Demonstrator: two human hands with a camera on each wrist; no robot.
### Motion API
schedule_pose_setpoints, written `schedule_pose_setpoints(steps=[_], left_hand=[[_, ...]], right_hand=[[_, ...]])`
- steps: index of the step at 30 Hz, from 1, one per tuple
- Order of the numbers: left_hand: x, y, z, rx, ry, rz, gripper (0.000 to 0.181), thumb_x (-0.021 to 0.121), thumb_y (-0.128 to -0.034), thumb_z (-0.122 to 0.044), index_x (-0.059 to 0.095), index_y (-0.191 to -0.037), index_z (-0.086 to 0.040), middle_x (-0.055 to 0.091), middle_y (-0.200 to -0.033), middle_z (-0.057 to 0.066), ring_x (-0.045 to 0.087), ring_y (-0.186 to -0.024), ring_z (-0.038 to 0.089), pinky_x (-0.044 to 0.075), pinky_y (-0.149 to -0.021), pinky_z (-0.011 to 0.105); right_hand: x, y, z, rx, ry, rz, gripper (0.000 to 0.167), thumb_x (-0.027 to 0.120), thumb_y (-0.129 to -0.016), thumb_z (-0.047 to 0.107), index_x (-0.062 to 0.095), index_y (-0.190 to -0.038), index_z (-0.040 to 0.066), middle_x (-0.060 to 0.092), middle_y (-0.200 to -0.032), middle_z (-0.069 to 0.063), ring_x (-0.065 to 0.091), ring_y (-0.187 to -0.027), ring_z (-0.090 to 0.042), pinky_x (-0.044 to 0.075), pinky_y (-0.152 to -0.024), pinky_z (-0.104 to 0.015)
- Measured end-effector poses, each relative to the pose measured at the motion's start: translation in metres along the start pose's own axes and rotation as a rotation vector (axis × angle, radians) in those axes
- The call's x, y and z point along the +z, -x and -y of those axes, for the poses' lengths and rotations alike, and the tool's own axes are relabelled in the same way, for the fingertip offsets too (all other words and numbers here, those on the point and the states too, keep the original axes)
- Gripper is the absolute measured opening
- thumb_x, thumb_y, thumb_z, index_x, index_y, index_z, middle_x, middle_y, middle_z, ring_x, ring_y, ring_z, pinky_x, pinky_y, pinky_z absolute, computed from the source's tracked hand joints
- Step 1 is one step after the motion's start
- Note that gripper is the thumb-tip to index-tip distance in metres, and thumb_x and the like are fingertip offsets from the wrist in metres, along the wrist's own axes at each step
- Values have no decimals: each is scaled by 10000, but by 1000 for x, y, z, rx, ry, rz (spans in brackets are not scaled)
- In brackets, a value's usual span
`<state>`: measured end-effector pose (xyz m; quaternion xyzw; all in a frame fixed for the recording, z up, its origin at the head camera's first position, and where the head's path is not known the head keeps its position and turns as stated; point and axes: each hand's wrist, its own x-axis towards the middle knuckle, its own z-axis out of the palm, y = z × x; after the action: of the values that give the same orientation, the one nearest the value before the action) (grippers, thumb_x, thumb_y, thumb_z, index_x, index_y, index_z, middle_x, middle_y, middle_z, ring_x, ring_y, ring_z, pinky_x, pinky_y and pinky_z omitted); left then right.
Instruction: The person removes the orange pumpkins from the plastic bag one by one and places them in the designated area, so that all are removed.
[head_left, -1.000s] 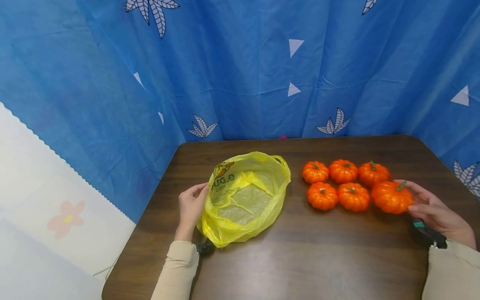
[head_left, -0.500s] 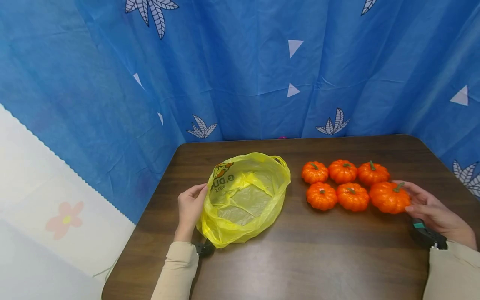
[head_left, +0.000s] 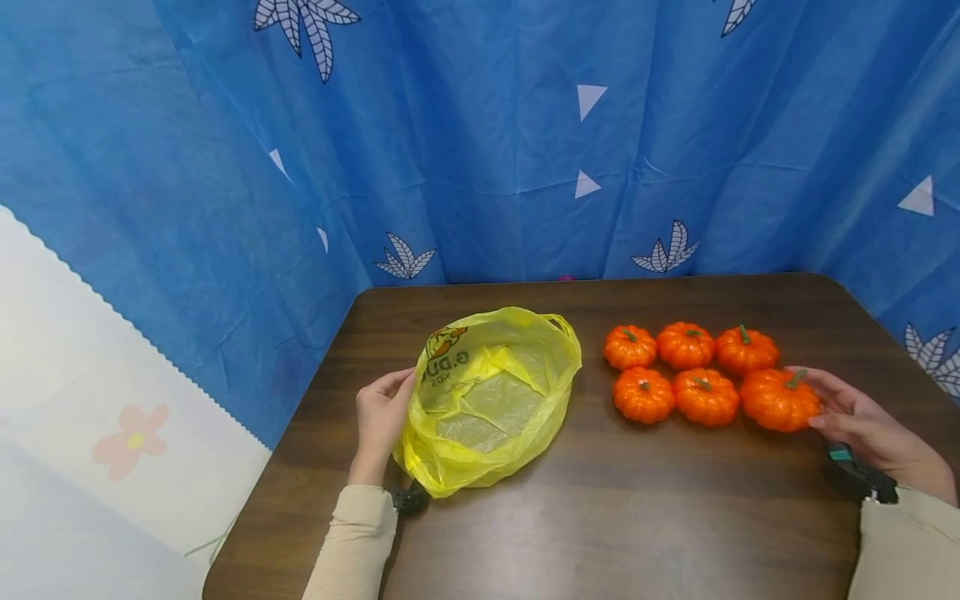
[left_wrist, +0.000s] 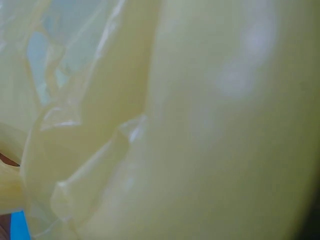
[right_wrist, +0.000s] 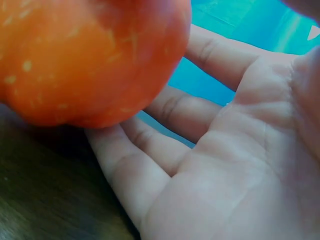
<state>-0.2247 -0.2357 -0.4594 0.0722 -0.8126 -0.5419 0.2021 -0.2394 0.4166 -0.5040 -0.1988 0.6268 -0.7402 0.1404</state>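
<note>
In the head view, my left hand pinches the left rim of a yellow plastic bag, whose mouth gapes upward. Folds of the yellow bag fill the left wrist view and hide the fingers. At the right, my right hand holds a small orange pumpkin with a green stem. Its fingers reach behind and under the pumpkin in the right wrist view; the thumb's contact is not clear there. Several similar pumpkins stand close beside it, in two rows.
The brown wooden table has rounded corners. A blue patterned curtain hangs behind it, and a pale cloth with a flower print lies to the left. Dark camera straps sit on the wrists.
My right hand has brought its pumpkin slightly left and down, to the right end of the front row. The left hand and the bag have stayed put.
</note>
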Motion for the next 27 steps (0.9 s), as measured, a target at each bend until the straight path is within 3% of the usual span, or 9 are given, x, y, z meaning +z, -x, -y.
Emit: schedule_pose_setpoints(steps=[5,17,27], left_hand=[[0,0,-1,6,3,1,193,701,-948,-190,780,-1067,-60,763,-1088,134,733,-1008,255,610,-807,229],[0,1,-2,0,6,9,191,695,-952,-181,778,-1068,-55,760,-1100,134,733,-1022,258,612,-814,242],[0,1,-1,3,-1,7,200,705,-946,-202,780,-1067,-61,763,-1091,130,733,-1009,259,614,-804,239]], right_hand=[[1,-1,1,16,44,-18,625,411,-975,-163,516,-1385,297,600,-1314,239,618,-1107,31,572,-850,-161],[-2,0,0,26,8,66,619,369,-999,-136,476,-1437,288,587,-1359,207,614,-1156,-2,572,-900,-195],[2,-1,4,69,84,59,598,396,-1012,-85,448,-1431,338,574,-1347,236,606,-1152,16,571,-908,-196]])
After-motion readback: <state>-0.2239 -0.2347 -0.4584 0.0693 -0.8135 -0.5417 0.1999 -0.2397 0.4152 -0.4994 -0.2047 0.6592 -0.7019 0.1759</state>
